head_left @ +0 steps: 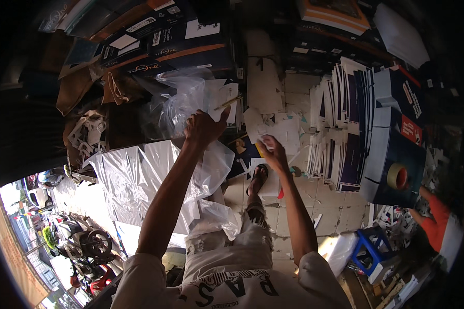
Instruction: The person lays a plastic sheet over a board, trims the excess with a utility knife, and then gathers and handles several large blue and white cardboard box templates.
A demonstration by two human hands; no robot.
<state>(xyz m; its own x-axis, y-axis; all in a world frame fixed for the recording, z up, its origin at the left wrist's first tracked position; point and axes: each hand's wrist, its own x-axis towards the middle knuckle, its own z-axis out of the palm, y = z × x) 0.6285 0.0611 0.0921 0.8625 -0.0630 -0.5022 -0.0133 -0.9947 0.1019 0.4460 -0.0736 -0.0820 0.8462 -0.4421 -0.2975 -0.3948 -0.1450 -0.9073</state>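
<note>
My left hand (205,127) is over a crumpled clear plastic sheet (175,98), its thumb spread away from the fingers and nothing visible in its grasp. Close to that thumb, a thin yellowish stick (228,103) lies across white papers (222,91). My right hand (274,153) is to the right, its fingers curled round a small yellow object (261,149) mostly hidden by them. White paper sheets (283,131) lie beyond this hand. Nearer to me, glossy plastic wrapping (139,177) covers a wide surface below my left forearm.
Dark blue boxes (185,54) are stacked at the back left. Tall stacks of flat card pieces (327,149) stand on the right, beside a dark box with a tape roll (397,176). Another person in an orange-red top (437,221) reaches in near a blue stool (368,250).
</note>
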